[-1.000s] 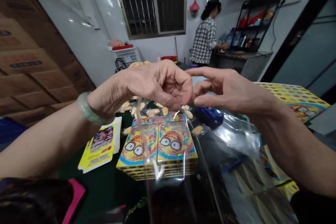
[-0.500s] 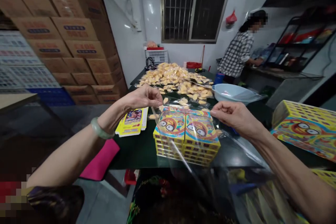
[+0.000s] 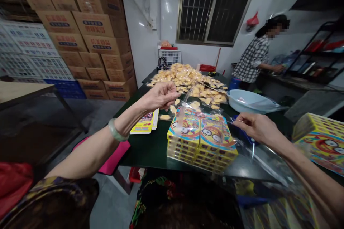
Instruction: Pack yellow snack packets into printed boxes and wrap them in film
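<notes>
A short block of yellow boxes (image 3: 180, 154), in two side-by-side stacks with cartoon faces on top, stands in front of me on the dark table. Thin clear plastic film (image 3: 183, 109), apparently a bag, lies over and around it. My left hand (image 3: 161, 96), a pale green bangle on its wrist, is raised above the block's far left corner, thumb and fingers pinched on the film's edge. Beyond the right side, my right hand (image 3: 254, 125) pinches the film too, and the loose part (image 3: 271, 166) trails toward the table's front edge. Whether it is one bag or several sheets is unclear.
Behind the block spreads a heap of wrapped yellow pieces (image 3: 185, 73). A light blue basin (image 3: 248, 101) sits to its right. Another yellow box pack (image 3: 322, 143) stands at far right. A flat printed carton (image 3: 142, 126) lies left. A person (image 3: 252, 57) works at the back counter.
The view has swung left, shifting the scene rightward. My left hand has risen a little with the film, and my right hand has drawn slightly outward from the boxes.
</notes>
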A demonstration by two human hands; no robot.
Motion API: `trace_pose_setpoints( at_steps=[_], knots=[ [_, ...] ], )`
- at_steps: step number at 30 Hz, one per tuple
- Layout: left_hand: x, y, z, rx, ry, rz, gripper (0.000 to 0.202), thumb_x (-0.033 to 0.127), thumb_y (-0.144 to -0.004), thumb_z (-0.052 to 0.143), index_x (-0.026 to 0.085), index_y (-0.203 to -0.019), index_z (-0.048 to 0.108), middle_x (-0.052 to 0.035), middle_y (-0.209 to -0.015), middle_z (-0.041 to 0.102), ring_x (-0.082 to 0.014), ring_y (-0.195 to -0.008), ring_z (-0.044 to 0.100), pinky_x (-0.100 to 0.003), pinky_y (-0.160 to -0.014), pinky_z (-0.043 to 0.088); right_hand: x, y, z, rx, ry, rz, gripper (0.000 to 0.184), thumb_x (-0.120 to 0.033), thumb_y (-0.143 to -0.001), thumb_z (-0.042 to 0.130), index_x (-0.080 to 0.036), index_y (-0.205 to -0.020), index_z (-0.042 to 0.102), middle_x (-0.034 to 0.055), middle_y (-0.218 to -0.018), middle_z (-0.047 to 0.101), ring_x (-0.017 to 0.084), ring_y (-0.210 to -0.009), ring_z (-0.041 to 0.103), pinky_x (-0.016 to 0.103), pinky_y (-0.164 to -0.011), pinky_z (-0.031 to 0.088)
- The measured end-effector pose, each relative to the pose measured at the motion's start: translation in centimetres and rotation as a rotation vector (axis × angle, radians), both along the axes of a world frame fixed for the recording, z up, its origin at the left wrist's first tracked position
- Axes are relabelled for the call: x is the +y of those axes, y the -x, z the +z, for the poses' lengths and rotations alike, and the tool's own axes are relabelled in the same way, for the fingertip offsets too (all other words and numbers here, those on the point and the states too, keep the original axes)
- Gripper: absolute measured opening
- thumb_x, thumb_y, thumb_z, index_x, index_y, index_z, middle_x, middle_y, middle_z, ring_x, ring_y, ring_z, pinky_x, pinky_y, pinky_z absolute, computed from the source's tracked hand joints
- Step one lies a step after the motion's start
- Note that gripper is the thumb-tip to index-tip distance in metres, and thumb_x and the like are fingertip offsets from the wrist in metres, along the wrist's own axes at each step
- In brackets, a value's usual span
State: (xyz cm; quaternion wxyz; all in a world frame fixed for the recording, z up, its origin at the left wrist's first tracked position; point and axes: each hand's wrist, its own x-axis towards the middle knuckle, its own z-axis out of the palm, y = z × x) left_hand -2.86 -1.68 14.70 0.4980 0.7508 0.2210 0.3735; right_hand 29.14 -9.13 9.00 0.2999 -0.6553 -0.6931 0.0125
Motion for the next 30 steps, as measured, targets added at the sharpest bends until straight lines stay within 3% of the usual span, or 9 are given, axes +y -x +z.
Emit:
trace_pose_setpoints(
  at_steps=[3,6,11,14,17,19,25,27,30],
  knots=[
    [0.3,-1.4,-0.1,0.079,-0.104,0.036,0.029,0.034,-0.082,0.065,0.018,-0.072,0.042,0.0065,-0.046,0.047,-0.0046,-0.036,0.041,-0.016,-0.038,0.03,-0.3,0.7,1.3,-0.125,-0.015,-0.072,0.025,-0.038,-0.076,0.054,-0.02,-0.059,0.055,0.0,-0.051,0.053,0.013,-0.047,0.043,0.026,-0.049,0.027],
    [0.6,-2.6,-0.5,-0.01,-0.194,0.295,0.027,0.04,-0.083,0.061,0.016,-0.083,0.049,0.001,-0.065,0.055,-0.0071,-0.05,0.05,-0.02,-0.049,0.04,-0.2,2.5,2.0,-0.078,-0.113,-0.011,0.025,-0.038,-0.078,0.052,-0.02,-0.061,0.051,-0.0001,-0.052,0.051,0.013,-0.048,0.041,0.026,-0.05,0.028],
    [2.4,-2.7,-2.8,0.116,-0.241,0.627,0.091,0.047,-0.056,0.081,0.014,-0.131,0.041,-0.0146,-0.116,0.054,-0.0235,-0.097,0.056,-0.034,-0.078,0.047,0.8,3.5,0.8,0.115,-0.131,0.091,0.027,-0.038,-0.08,0.054,-0.019,-0.06,0.052,-0.0008,-0.053,0.05,0.011,-0.048,0.039,0.025,-0.047,0.028],
    [3.7,-2.0,-4.4,0.197,-0.132,0.495,0.096,0.035,-0.052,0.084,0.012,-0.134,0.04,-0.0106,-0.098,0.062,-0.0215,-0.086,0.059,-0.032,-0.072,0.047,0.9,3.1,0.2,0.242,-0.156,0.14,0.025,-0.037,-0.08,0.055,-0.019,-0.064,0.054,-0.0012,-0.054,0.051,0.011,-0.048,0.041,0.024,-0.046,0.03],
    [4.5,-1.7,-5.2,0.198,0.039,0.312,0.05,0.028,-0.06,0.077,0.007,-0.103,0.062,-0.0017,-0.064,0.06,-0.0131,-0.059,0.055,-0.026,-0.057,0.043,0.1,3.0,-0.6,0.279,-0.219,0.104,0.023,-0.036,-0.082,0.057,-0.02,-0.067,0.056,-0.0016,-0.054,0.052,0.011,-0.048,0.042,0.024,-0.047,0.032],
    [4.7,-1.6,-5.2,0.143,0.085,0.266,0.025,0.028,-0.062,0.074,0.009,-0.076,0.065,-0.001,-0.058,0.058,-0.0103,-0.053,0.053,-0.023,-0.053,0.042,-1.2,3.2,-1.7,0.227,-0.279,0.052,0.022,-0.035,-0.083,0.057,-0.021,-0.067,0.056,-0.002,-0.052,0.052,0.011,-0.046,0.042,0.024,-0.046,0.033],
    [4.1,-2.9,-4.5,0.217,0.062,0.148,0.023,0.031,-0.075,0.065,0.012,-0.062,0.061,0.0037,-0.045,0.047,-0.0044,-0.039,0.036,-0.019,-0.041,0.026,-6.8,2.8,-6.1,-0.156,-0.336,0.084,0.015,-0.028,-0.089,0.052,-0.021,-0.081,0.062,0.0034,-0.073,0.068,0.016,-0.058,0.062,0.027,-0.053,0.041],
    [3.3,-4.2,-4.2,0.309,-0.063,0.102,0.028,0.03,-0.078,0.061,0.012,-0.057,0.058,0.0041,-0.046,0.044,-0.004,-0.04,0.033,-0.019,-0.041,0.022,-7.9,2.6,-5.1,-0.224,-0.351,-0.006,0.017,-0.034,-0.089,0.053,-0.02,-0.093,0.063,0.0072,-0.083,0.069,0.021,-0.07,0.065,0.031,-0.061,0.045],
    [1.4,-6.6,-3.6,0.374,-0.271,-0.052,0.031,0.028,-0.081,0.058,0.013,-0.054,0.056,0.0036,-0.048,0.043,-0.0052,-0.045,0.035,-0.02,-0.044,0.023,-7.4,3.3,-1.6,-0.156,-0.442,-0.083,0.046,-0.047,-0.082,0.06,-0.017,-0.117,0.056,0.0157,-0.109,0.065,0.03,-0.1,0.061,0.043,-0.083,0.048]
  ],
)
